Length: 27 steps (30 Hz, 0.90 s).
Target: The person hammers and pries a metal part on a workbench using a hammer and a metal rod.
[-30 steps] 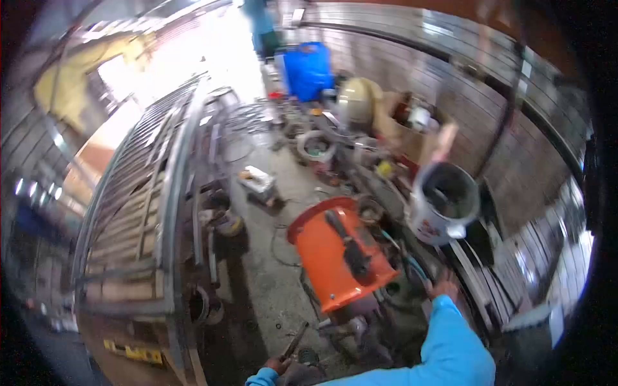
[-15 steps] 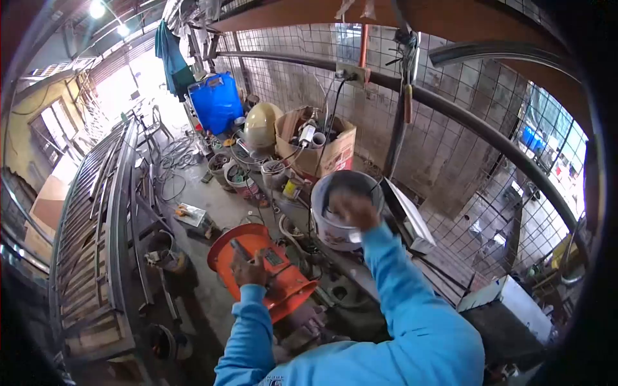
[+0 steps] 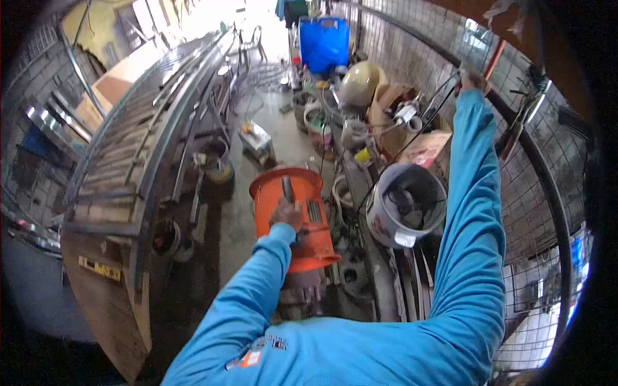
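Observation:
An orange drum-shaped portable blower (image 3: 267, 209) stands on the floor in front of me. My left hand (image 3: 287, 213) is closed around the dark handle (image 3: 287, 186) on its top. Up at the right, my right arm is stretched out to the dark pipe rail along the mesh fence. There my right hand (image 3: 472, 80) is closed at the outlet box, and its fingers hide what they grip. A black cord (image 3: 432, 116) hangs down from beside that hand. Under my right arm stands a white bucket (image 3: 378, 215) with dark coiled material inside.
A cardboard box (image 3: 430, 149) of tools, a beige rounded tank (image 3: 360, 83) and a blue container (image 3: 324, 45) line the fence. Several small buckets stand near them. A long metal frame (image 3: 138, 212) lies to the left. Cables lie on the floor farther back.
My right hand has moved from above the white bucket up to the outlet box on the rail. My left hand has stayed on the blower. The view has turned.

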### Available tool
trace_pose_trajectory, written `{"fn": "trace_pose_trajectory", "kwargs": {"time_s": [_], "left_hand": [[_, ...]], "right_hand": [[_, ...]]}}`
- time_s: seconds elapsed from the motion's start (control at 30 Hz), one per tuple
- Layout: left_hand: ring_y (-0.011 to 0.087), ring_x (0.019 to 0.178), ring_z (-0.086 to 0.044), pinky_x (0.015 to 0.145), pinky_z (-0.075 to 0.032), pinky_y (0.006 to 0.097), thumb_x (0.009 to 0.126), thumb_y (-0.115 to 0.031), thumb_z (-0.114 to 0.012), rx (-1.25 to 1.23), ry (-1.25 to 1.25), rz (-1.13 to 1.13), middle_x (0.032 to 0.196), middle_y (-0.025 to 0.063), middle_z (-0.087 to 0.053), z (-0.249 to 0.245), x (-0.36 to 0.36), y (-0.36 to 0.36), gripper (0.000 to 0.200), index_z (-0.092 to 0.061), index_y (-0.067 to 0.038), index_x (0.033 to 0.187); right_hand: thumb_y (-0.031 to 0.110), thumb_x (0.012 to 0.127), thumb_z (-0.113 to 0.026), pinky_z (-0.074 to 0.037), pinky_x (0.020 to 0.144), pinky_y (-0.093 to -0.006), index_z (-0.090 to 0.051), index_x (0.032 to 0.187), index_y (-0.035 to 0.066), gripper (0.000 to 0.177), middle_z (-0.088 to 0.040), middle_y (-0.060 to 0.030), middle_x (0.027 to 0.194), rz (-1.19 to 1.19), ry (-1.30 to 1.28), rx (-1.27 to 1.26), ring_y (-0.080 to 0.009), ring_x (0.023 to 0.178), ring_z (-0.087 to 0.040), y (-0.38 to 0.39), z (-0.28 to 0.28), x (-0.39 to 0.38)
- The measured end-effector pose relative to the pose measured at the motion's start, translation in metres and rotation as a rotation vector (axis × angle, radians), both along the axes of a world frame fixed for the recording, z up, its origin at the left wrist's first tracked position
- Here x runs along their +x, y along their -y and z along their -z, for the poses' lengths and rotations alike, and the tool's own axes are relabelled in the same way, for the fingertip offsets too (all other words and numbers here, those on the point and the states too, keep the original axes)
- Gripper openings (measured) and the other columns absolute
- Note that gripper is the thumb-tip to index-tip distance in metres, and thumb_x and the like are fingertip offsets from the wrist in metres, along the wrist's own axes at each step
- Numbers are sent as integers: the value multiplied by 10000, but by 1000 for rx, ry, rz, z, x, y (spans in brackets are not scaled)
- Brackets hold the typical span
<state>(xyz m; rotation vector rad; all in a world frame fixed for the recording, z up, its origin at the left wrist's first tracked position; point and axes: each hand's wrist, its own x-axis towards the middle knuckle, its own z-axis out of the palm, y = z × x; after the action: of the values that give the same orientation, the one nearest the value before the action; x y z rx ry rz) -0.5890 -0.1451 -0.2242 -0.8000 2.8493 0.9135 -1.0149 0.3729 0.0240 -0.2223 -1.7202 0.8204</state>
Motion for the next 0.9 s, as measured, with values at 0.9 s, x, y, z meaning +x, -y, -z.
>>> {"fn": "trace_pose_trajectory", "kwargs": {"time_s": [0.9], "left_hand": [[251, 638, -590, 589, -478, 380, 758, -300, -545, 1389, -222, -130, 764, 139, -613, 59, -91, 46, 308, -604, -21, 873]], "right_hand": [[591, 841, -414, -396, 823, -475, -565, 1064, -62, 706, -597, -301, 951, -561, 1525, 35, -449, 916, -563, 328, 276, 469]]}}
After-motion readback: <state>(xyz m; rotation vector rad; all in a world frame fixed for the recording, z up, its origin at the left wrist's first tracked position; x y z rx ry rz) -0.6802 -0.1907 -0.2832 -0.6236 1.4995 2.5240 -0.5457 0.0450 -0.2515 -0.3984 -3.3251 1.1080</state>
